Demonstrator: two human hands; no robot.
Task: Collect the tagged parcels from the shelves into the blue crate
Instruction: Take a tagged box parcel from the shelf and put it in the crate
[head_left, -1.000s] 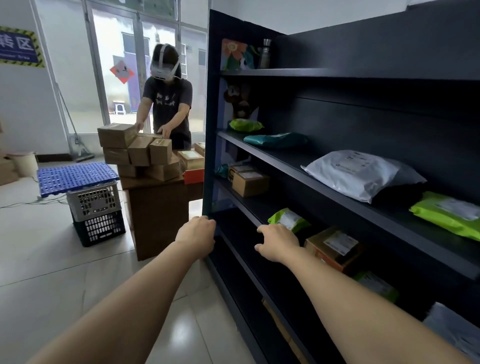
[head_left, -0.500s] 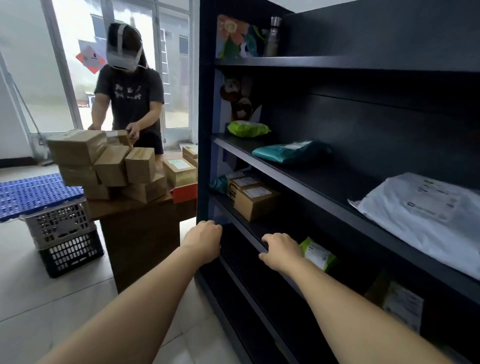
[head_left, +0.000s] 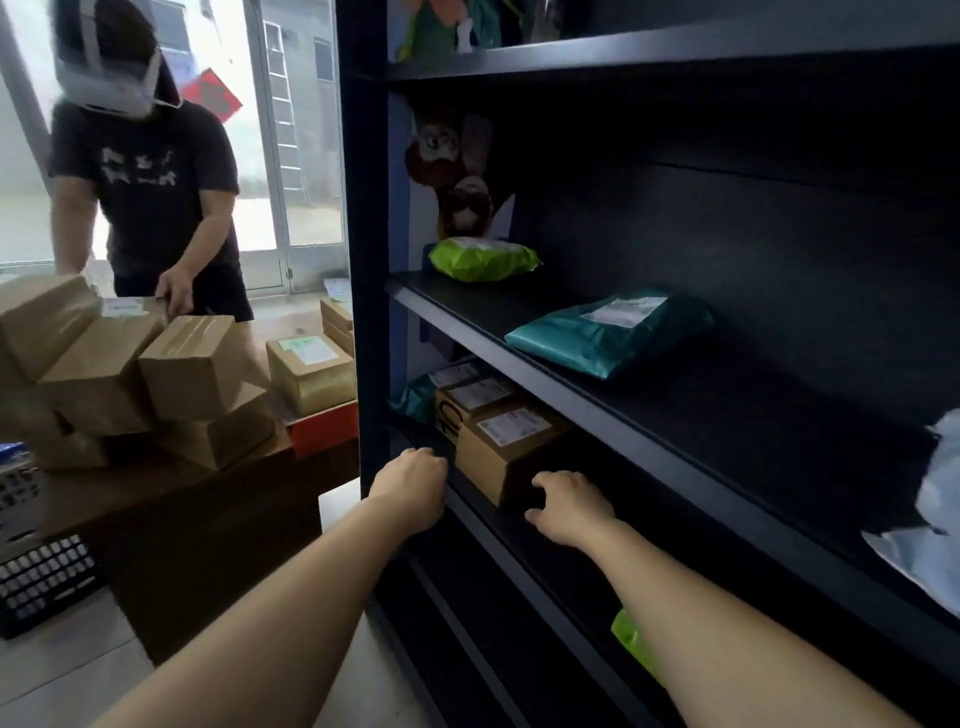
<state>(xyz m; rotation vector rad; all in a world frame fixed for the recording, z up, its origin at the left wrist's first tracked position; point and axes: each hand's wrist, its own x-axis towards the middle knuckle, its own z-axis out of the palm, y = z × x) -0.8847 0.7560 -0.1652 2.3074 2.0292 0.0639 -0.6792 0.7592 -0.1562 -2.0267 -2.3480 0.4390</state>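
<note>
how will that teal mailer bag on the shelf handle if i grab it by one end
The teal mailer bag is probably floppy: it lies flat and creased like soft plastic film, so it would likely sag from one end. Its glossy skin may be slippery. It looks thin and barely puffed, so likely light.

white parcel (head_left: 930, 561) cut by right edge, green parcel (head_left: 630, 640) half behind forearm (head_left: 727, 654)

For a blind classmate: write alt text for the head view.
Left hand and right hand reach toward a labelled cardboard box on a dark shelf. A teal mailer and a green mailer lie one shelf higher; another person stands behind stacked boxes.
</note>
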